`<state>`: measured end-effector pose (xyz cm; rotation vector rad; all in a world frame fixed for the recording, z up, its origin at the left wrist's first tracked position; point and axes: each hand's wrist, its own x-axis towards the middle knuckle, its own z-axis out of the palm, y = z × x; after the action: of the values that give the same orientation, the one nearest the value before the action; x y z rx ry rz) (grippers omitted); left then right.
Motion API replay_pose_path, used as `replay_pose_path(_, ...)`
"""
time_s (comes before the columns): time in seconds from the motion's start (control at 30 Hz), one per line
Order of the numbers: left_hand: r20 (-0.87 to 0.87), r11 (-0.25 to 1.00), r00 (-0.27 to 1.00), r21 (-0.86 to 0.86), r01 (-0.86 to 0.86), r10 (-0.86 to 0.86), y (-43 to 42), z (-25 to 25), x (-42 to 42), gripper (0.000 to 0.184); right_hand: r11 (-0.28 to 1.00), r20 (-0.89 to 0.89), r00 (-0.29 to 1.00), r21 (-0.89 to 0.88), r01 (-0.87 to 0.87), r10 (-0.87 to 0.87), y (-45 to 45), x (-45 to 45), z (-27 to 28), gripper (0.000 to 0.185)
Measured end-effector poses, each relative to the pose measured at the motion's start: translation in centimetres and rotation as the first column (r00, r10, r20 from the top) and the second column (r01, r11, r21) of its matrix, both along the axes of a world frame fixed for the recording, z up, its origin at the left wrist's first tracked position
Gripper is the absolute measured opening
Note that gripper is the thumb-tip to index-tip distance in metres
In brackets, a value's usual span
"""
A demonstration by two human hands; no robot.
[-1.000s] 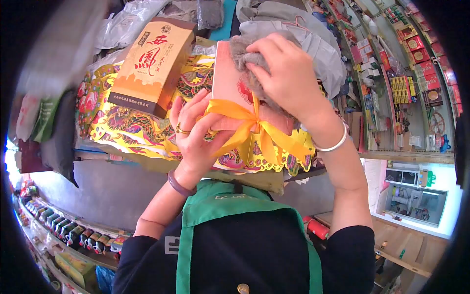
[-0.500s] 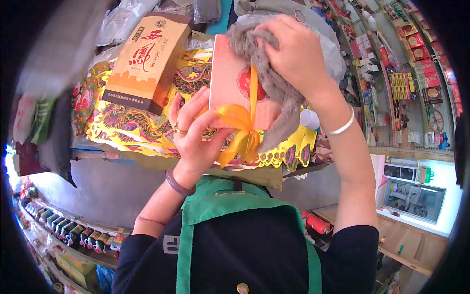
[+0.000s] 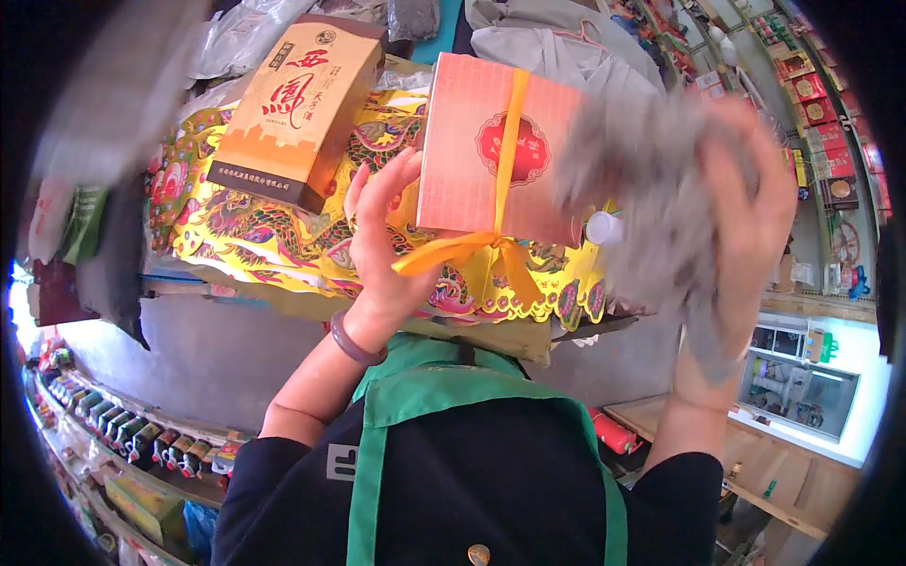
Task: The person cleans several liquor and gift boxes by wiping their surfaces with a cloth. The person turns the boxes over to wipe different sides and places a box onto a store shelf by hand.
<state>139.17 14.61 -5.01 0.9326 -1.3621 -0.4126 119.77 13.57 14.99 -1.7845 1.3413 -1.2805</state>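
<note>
A pinkish-red box with a darker red emblem is tied with a yellow ribbon, its bow hanging at the near edge. Beside its left edge is my left hand, fingers stretched and apart, seemingly resting against the box; the thumb is partly hidden behind the bow. My right hand grips a grey fuzzy cloth, off to the right of the box; both are smeared by motion. A tan box with red Chinese characters lies left of the ribboned box.
Yellow dragon-patterned sheets lie under the boxes. A white cap stands at the right, near the cloth. Grey plastic bags are piled behind. Shelves of goods run along the right, and bottles line a lower-left shelf.
My right hand has swept the cloth from the top of the ribboned box to the right, uncovering its emblem. My left hand's fingers have straightened beside the box's left edge.
</note>
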Motion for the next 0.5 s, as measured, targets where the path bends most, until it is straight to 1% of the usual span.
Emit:
replay_pose_path(0.03, 0.090, 1.000, 0.996, 0.012, -0.016, 0.015, -0.1, -0.1, 0.3, 0.082, 0.987, 0.098, 0.995, -0.158, 0.007, 0.008, -2.1, 1.9, -0.4, 0.016)
replay_pose_path(0.07, 0.070, 1.000, 0.998, 0.008, -0.012, 0.012, -0.1, -0.2, 0.2, 0.082, 0.960, -0.159, 0.982, -0.244, -0.135, 0.098, -4.3, 2.7, -1.4, 0.020)
replay_pose_path(0.1, 0.052, 1.000, 0.999, 0.004, -0.010, 0.009, -0.1, -0.3, 0.1, 0.082, 0.908, -0.380, 0.919, -0.342, -0.243, 0.103, -5.8, 3.6, -4.0, 0.023)
replay_pose_path(0.13, 0.035, 1.000, 0.999, 0.002, -0.004, 0.004, 0.0, -0.4, 0.2, 0.082, 0.826, -0.558, 0.827, -0.433, -0.359, 0.067, -7.3, 4.5, -6.5, 0.026)
replay_pose_path(0.17, -0.021, 0.999, 1.000, 0.048, 0.003, -0.002, 0.2, -0.4, 0.4, 0.085, 0.710, -0.672, 0.739, -0.547, -0.443, -0.056, -7.9, 5.6, -9.3, 0.030)
replay_pose_path(0.23, -0.144, 0.991, 0.990, 0.130, 0.023, -0.004, 0.6, -0.5, 0.5, 0.091, 0.693, -0.644, 0.727, -0.412, -0.591, 0.238, -3.7, 7.0, -9.3, 0.030)
replay_pose_path(0.3, -0.338, 0.981, 0.941, 0.181, 0.073, -0.008, 0.5, -1.5, -0.1, 0.090, 0.718, -0.680, 0.638, -0.234, -0.656, 0.361, 1.0, 5.6, -9.7, 0.023)
replay_pose_path(0.33, -0.161, 0.993, 0.987, 0.111, 0.044, -0.026, 0.3, -0.8, 0.3, 0.092, 0.701, -0.614, 0.596, -0.095, -0.707, 0.517, 2.2, 4.6, -9.3, 0.019)
replay_pose_path(0.37, 0.008, 1.000, 1.000, 0.022, 0.021, -0.021, 0.1, -0.2, 0.6, 0.095, 0.656, -0.522, 0.546, 0.035, -0.754, 0.655, 2.8, 3.1, -8.8, 0.016)
replay_pose_path(0.4, -0.071, 0.997, 0.997, 0.072, 0.022, -0.017, 0.0, -0.6, 0.7, 0.099, 0.664, -0.392, 0.582, 0.108, -0.740, 0.713, 3.1, 1.2, -8.8, 0.016)
replay_pose_path(0.43, -0.053, 0.995, 0.999, 0.100, 0.001, 0.004, 0.0, -0.5, 0.8, 0.100, 0.656, -0.255, 0.609, 0.183, -0.732, 0.751, 3.1, -0.9, -8.8, 0.017)
replay_pose_path(0.47, -0.037, 0.991, 0.999, 0.129, -0.024, 0.029, 0.2, -0.4, 0.9, 0.102, 0.731, -0.251, 0.691, 0.128, -0.670, 0.678, 2.5, -2.9, -8.3, 0.020)
replay_pose_path(0.5, -0.033, 0.992, 0.999, 0.126, -0.025, 0.029, 0.4, -0.5, 0.8, 0.102, 0.864, -0.177, 0.846, 0.071, -0.498, 0.503, 2.1, -4.7, -7.8, 0.017)
